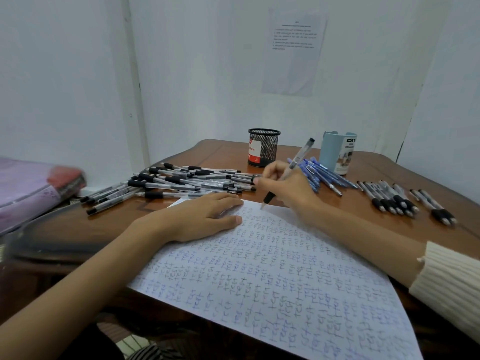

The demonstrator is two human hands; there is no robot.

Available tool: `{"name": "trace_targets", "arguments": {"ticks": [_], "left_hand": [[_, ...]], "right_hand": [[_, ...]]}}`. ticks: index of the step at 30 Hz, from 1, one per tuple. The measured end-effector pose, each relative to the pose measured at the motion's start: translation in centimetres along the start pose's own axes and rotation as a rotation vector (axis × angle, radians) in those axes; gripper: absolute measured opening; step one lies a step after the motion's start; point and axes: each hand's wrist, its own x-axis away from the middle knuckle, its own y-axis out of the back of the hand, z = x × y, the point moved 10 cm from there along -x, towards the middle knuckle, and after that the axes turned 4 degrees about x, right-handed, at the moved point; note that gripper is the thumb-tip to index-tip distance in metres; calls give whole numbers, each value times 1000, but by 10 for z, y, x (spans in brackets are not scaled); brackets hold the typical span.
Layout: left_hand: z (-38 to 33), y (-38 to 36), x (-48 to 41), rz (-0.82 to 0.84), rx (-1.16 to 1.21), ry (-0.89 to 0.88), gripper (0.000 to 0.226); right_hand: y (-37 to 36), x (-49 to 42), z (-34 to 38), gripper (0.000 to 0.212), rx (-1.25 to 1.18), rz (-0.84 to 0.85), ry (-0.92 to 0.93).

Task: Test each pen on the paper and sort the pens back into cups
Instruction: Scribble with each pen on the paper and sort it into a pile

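The left hand [205, 216] lies flat on the top of the paper [259, 281], with its fingers straight and holding nothing. The right hand [283, 183] has its fingers curled tight around a pen [300, 154]. The pen is tilted, and its tip is at the top edge of the paper; I cannot tell if it touches. The paper is full of the word "test" in blue and black. It lies on a brown table [117, 224]. A big pile of black pens [181, 183] is just past the left hand. Some blue pens [322, 175] lie beside the right hand, next to a blue cup [337, 152]. A black cup [263, 148] made of mesh stands to the left of the blue cup. More pens lie in a row [389, 198] far to the right. A white sleeve [452, 289] covers the right arm.
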Motion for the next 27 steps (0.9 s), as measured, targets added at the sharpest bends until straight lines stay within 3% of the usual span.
{"name": "trace_targets", "arguments": {"ticks": [2, 4, 9, 12, 17, 20, 23, 27], "left_hand": [[1, 0, 0, -12, -1, -7, 54], [1, 1, 0, -20, 2, -14, 55], [2, 0, 0, -20, 2, -15, 55], [4, -1, 0, -15, 15, -13, 55], [3, -1, 0, -13, 16, -15, 54], [3, -1, -1, -12, 14, -25, 54], [4, 0, 0, -24, 11, -41, 57], [9, 1, -1, -61, 29, -63, 89]], "right_hand": [[4, -2, -13, 46, -38, 19, -122], [8, -1, -18, 58, -3, 21, -205], [15, 1, -15, 21, -59, 18, -194], [10, 2, -16, 26, -76, 46, -214], [6, 4, -17, 15, -238, 99, -266], [10, 0, -21, 15, -96, 92, -267], [27, -7, -26, 28, 162, 51, -262], [85, -13, -26, 29, 598, -103, -215]]}}
